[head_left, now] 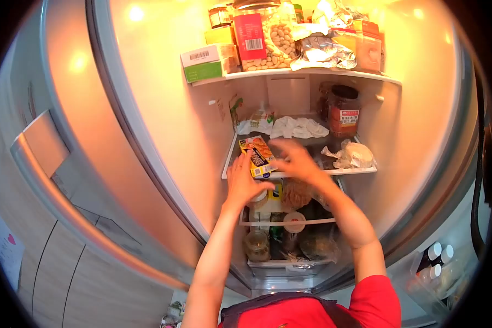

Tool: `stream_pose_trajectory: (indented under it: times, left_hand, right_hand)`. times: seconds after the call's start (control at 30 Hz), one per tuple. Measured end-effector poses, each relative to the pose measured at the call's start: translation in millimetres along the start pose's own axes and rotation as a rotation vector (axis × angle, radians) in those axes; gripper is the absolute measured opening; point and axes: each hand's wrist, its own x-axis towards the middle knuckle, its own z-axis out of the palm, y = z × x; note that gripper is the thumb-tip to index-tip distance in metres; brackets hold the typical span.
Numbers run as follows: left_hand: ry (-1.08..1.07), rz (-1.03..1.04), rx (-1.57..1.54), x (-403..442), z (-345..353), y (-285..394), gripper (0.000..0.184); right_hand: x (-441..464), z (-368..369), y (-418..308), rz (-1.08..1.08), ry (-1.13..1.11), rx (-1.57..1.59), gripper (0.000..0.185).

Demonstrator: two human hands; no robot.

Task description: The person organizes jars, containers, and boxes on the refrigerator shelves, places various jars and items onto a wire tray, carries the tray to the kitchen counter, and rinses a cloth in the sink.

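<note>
On the fridge's middle shelf, near its front left, lies a yellow food box (258, 154) with a picture of food on it. My left hand (242, 177) is at the box's left side, fingers stretched up along its edge and thumb spread away. To the right of the box is my right hand (294, 158), slightly blurred, its fingers apart and the thumb close to the box's right edge. Neither hand is wrapped around the box. Behind it lie a crumpled white plastic bag (299, 128) and a printed food packet (259, 121).
A dark-lidded jar (344, 112) and a plastic-wrapped bundle (356, 156) stand right on this shelf. Above are a large jar of nuts (281, 44), a green-and-white box (205, 63) and foil (323, 53). Below are glass jars (256, 245). The open fridge door (93, 180) is left.
</note>
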Motion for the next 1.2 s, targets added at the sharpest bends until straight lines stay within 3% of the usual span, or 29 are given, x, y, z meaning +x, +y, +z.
stream_pose_trajectory:
  times: [0.07,0.1,0.2,0.27,0.33,0.4,0.5,0.57,0.63,0.7,0.77,0.87,0.9,1.0,1.03,1.1,1.2]
  left_hand:
    - [-0.027,-0.023,-0.043,0.3,10.9,-21.9,0.076]
    - [-0.054,-0.060,-0.092,-1.2,14.4,-30.0,0.073]
    - [-0.002,-0.049,-0.156,-8.1,13.4,-31.4,0.064]
    - [0.017,-0.016,-0.148,-12.9,7.6,-24.4,0.061]
    - [0.181,-0.065,-0.458,-21.2,-2.1,-7.6,0.057]
    - [0.262,-0.021,-0.444,-23.0,-20.1,16.8,0.055]
    - [0.305,0.030,-0.403,-25.6,-36.9,30.7,0.056]
    - [0.489,0.015,-0.614,-27.6,-38.1,33.6,0.052]
    - [0.540,-0.004,-0.615,-30.7,-40.1,27.3,0.052]
    - [0.565,-0.120,-0.849,-28.9,-46.4,33.1,0.055]
    - [0.553,-0.067,-0.862,-21.3,-58.4,43.0,0.064]
    - [0.364,0.115,-1.320,-9.8,-81.5,62.4,0.072]
    - [0.365,0.129,-1.318,-8.6,-90.8,72.8,0.072]
    - [0.629,0.104,-1.162,-10.0,-118.2,109.9,0.069]
    - [0.626,0.110,-1.159,-4.2,-122.2,107.3,0.069]
    - [0.971,0.369,-0.561,19.5,-135.7,98.8,0.057]
    - [1.180,0.518,-0.128,76.9,-165.3,101.8,0.036]
  right_hand:
    - [-15.5,21.5,-18.1,-0.078,-0.137,0.008,0.074]
    - [-24.1,31.6,-22.8,-0.159,-0.121,-0.244,0.075]
    - [-30.3,45.7,-24.2,-0.034,-0.049,-0.252,0.063]
    - [-33.6,37.6,-29.4,-0.136,0.052,-0.178,0.050]
    - [-36.3,26.1,-38.5,-0.196,0.130,-0.139,0.044]
    - [-30.6,8.8,-53.6,-0.264,0.207,-0.102,0.038]
    - [-19.9,-24.4,-89.8,-0.148,0.376,0.149,0.028]
    - [-15.4,-44.6,-111.6,-0.089,0.436,0.322,0.025]
    - [-10.8,-61.8,-121.7,-0.073,0.503,0.441,0.025]
    - [-5.9,-77.3,-128.2,-0.022,0.548,0.514,0.026]
    - [8.9,-90.5,-140.2,-0.078,0.638,0.511,0.027]
    - [35.8,-107.6,-163.1,-0.079,0.584,0.681,0.029]
    - [43.6,-106.4,-165.5,-0.130,0.570,0.734,0.030]
    - [56.9,-94.1,-171.3,-0.067,0.441,0.915,0.028]
    - [66.1,-92.5,-169.9,-0.087,0.421,0.746,0.027]
    - [96.4,-89.6,-177.3,-0.107,0.380,0.499,0.029]
    - [156.0,-81.9,-183.1,-0.245,0.457,0.134,0.042]
